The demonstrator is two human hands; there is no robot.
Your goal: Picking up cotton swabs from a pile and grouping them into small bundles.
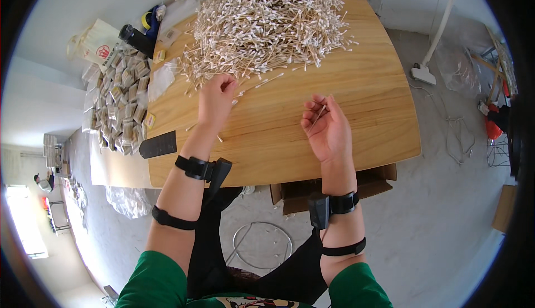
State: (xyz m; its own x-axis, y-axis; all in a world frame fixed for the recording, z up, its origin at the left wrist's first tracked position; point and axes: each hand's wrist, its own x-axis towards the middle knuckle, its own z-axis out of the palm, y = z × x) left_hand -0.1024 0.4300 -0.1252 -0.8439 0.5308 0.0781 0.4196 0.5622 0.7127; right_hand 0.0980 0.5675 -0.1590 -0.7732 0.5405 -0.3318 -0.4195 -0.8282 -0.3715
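A large heap of cotton swabs [270,23] with white tips and pale sticks covers the far part of the wooden table [368,113]. My left hand [216,99] is at the near left edge of the heap, its fingers curled into a pinch. What is between those fingertips, if anything, is too small to make out. Farther right, over the bare wood, my right hand [330,129] is turned palm up with fingers bent. A single cotton swab [319,116] lies slanted across its fingers, held there. A few loose swabs lie around my left hand.
Many small clear packs of swabs [125,93] are piled at the left, near a black bottle [136,40] and a cloth bag [100,43]. A dark flat piece [158,144] lies on the table's left edge. Below the near edge is an open cardboard box [304,196].
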